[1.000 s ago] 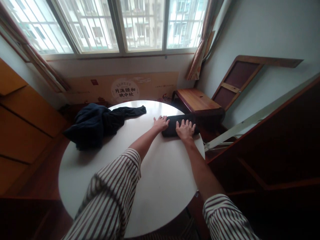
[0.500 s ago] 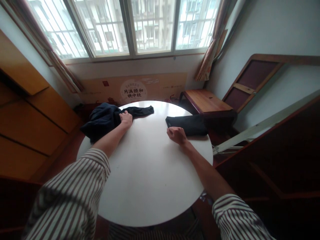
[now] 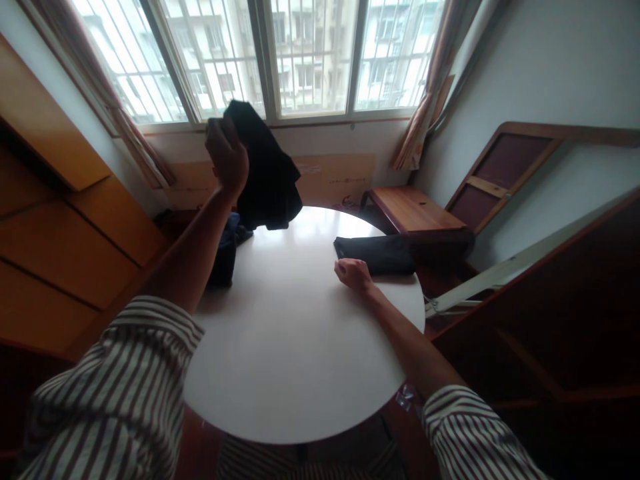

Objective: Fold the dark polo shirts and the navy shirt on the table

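My left hand (image 3: 227, 153) is raised above the far left of the white round table (image 3: 295, 333), closed on a black garment (image 3: 267, 170). The cloth hangs bunched to the right of the hand; its exact kind cannot be made out. Under it, partly hidden by my forearm, a dark blue heap of clothing (image 3: 223, 263) lies at the table's left edge. My right hand (image 3: 354, 275) rests on the table as a loose fist, right by the near left corner of a folded black garment (image 3: 377, 255). Nothing shows in its fingers.
A wooden bench or stool (image 3: 417, 208) stands beyond the table on the right, near a leaning framed panel (image 3: 493, 170). Dark wooden furniture (image 3: 560, 313) is close on my right. Orange-brown cabinets (image 3: 65, 247) stand on the left. Barred windows (image 3: 315, 60) fill the far wall.
My left hand has lifted the black garment up off the heap at the left. The right hand and the folded garment have stayed in place.
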The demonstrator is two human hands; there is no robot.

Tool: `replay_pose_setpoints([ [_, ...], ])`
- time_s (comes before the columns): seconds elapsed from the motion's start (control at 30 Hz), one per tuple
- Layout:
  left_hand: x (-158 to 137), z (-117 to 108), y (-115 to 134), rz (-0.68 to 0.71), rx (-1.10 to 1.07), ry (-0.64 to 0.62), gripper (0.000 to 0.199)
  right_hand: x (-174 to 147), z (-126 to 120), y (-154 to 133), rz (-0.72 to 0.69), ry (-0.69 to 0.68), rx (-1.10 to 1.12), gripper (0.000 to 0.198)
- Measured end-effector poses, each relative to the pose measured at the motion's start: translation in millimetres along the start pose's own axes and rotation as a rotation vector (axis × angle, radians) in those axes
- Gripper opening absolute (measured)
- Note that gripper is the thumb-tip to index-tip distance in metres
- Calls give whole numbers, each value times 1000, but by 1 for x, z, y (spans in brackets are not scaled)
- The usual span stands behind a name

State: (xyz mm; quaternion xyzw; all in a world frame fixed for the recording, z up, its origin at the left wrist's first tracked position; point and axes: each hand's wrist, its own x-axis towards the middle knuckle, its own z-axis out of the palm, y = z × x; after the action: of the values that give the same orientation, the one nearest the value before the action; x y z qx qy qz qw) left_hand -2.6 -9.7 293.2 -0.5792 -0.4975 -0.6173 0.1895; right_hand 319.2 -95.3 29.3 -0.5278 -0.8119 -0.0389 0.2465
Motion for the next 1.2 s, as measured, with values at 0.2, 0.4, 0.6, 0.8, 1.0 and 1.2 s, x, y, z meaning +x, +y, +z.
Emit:
replay_pose_setpoints([
  [0.2, -51, -58, 80, 204, -136, -13, 26, -2, 1, 5, 0, -11, 59, 40],
  [0.4, -187, -93, 25, -276, -90, -572, 29, -4, 1, 12, -79, -82, 63, 62],
  [0.6, -283, -146, 6, -393, -38, -638, 37, -3, 4, 4, -367, -116, 69, 51],
  [0.8, -329, -178, 36, -17, 119, -990, 61, -3, 12, -19, -560, -146, 328, 27],
  [1.0, -286, -185, 12, -188, 118, -690, 34, -3, -21, -39, -317, -115, 819, 30],
  [1.2, -217, -218, -28, -520, 8, -267, 41, -6, -103, -60, -20, 129, 1059, 30],
])
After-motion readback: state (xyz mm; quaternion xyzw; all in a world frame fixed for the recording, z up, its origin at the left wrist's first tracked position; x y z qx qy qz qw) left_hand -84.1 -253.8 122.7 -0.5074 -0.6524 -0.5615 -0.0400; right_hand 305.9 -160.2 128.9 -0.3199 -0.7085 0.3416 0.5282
